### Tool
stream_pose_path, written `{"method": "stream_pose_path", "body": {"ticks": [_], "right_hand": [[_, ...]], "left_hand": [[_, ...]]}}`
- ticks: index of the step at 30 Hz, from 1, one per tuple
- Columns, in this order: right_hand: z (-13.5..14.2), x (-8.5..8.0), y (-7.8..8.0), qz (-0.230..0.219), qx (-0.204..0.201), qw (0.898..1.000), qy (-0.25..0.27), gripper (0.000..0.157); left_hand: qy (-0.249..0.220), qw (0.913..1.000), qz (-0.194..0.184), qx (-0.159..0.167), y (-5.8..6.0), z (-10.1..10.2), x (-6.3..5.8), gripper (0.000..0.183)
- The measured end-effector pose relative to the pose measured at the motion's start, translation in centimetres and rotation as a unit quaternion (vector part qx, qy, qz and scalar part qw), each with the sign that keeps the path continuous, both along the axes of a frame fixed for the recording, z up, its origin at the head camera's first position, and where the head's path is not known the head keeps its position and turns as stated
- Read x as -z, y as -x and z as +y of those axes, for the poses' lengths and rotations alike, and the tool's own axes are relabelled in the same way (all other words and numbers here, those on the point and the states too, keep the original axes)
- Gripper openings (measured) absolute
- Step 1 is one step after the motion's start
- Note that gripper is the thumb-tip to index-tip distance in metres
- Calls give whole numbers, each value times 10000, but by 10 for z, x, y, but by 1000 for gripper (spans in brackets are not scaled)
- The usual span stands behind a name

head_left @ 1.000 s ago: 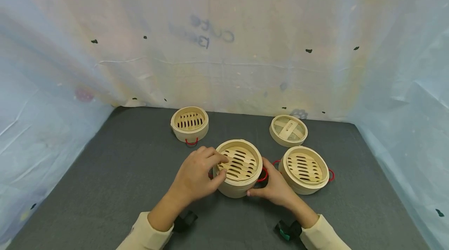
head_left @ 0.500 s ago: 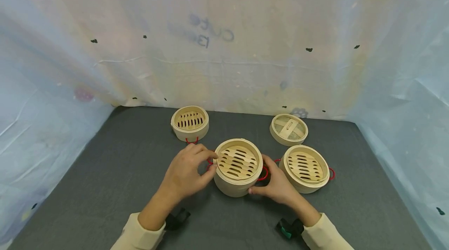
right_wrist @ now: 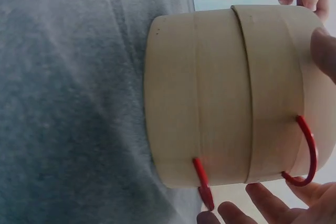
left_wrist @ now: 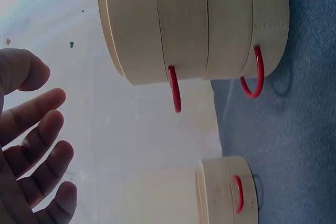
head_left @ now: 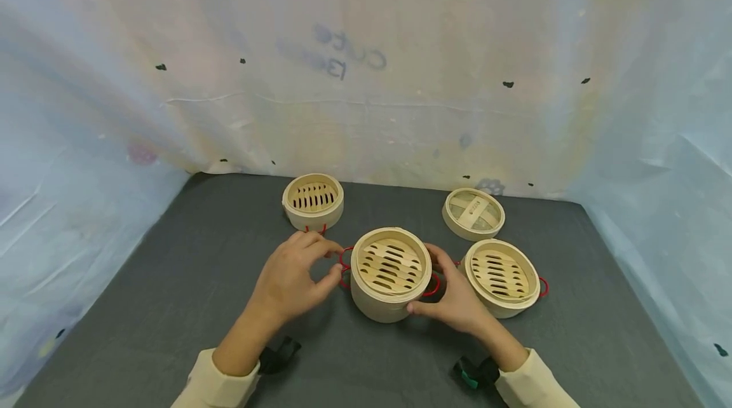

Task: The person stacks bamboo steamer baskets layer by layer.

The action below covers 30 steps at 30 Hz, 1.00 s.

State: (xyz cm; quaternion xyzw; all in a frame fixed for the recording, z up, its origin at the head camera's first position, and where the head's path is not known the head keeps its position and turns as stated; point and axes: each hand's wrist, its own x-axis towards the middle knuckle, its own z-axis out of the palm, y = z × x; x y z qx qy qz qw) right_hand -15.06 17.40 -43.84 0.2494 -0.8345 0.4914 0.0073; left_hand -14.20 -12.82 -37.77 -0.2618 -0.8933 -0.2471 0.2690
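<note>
A stack of two round bamboo steamer baskets (head_left: 377, 305) with red loop handles stands upright at the middle of the table, slats showing inside the top tier. My right hand (head_left: 460, 300) grips its right side, thumb at the front and fingers round behind, partly hidden. To the left of the stack, my left hand (head_left: 288, 278) is held in the air, fingers loosely bent and holding nothing. In the left wrist view, a gap separates the left fingers (left_wrist: 44, 135) from the stack. The right thumb (right_wrist: 324, 53) lies against the upper tier in the right wrist view.
Another bamboo steamer basket (head_left: 313, 212) sits at the back left. A further basket (head_left: 497, 306) stands right of my right hand, and a woven bamboo lid (head_left: 473, 213) lies behind it. Plastic sheeting (head_left: 400, 77) walls the dark table (head_left: 171, 306) at the back and sides.
My left hand has drawn away leftward from the top basket's rim, uncovering the red handles on that side. The right hand stays on the stack, which has barely moved.
</note>
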Motion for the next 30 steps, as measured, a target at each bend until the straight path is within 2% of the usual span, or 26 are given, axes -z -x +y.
{"method": "stream_pose_path", "body": {"ticks": [10,18,30], "right_hand": [[-1,-12,1,40,-76,9999,-120,107],[-2,-14,2,-20,-14,9999,-105,105],[-4,-16,0,-83,-18,9999,-95,107]], "left_hand": [[34,9999,-15,-126,1,-9,-1,16],[61,9994,-187,-282,3,-17,0,18],[37,9983,-386,-440,13,-28,8,26]]}}
